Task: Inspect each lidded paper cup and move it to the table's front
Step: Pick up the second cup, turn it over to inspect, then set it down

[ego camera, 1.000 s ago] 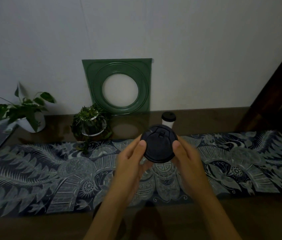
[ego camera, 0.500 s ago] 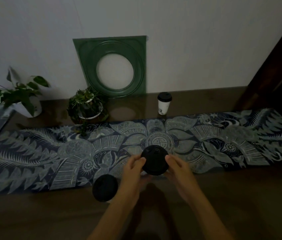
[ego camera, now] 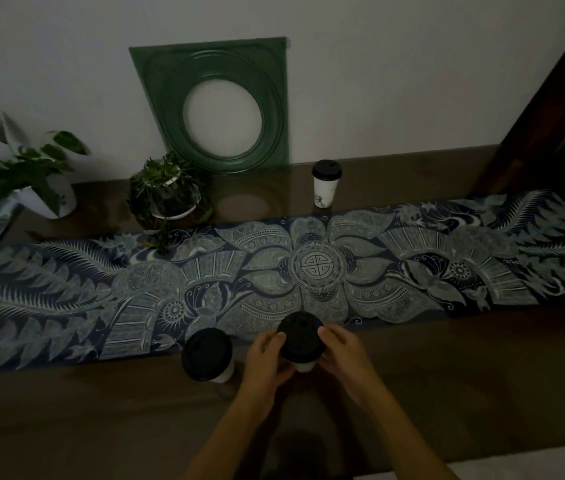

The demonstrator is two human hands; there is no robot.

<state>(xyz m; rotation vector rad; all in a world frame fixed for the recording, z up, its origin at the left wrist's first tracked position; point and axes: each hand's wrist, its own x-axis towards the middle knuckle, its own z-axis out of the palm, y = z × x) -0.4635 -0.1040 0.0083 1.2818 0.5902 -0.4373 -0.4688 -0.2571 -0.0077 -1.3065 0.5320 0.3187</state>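
Here both hands, left and right, grip the lidded cup.

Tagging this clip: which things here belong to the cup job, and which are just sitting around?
Job: held cup, gripped by left hand and right hand; front cup; back cup.

Bystanders: patterned runner, two potted plants, green frame.
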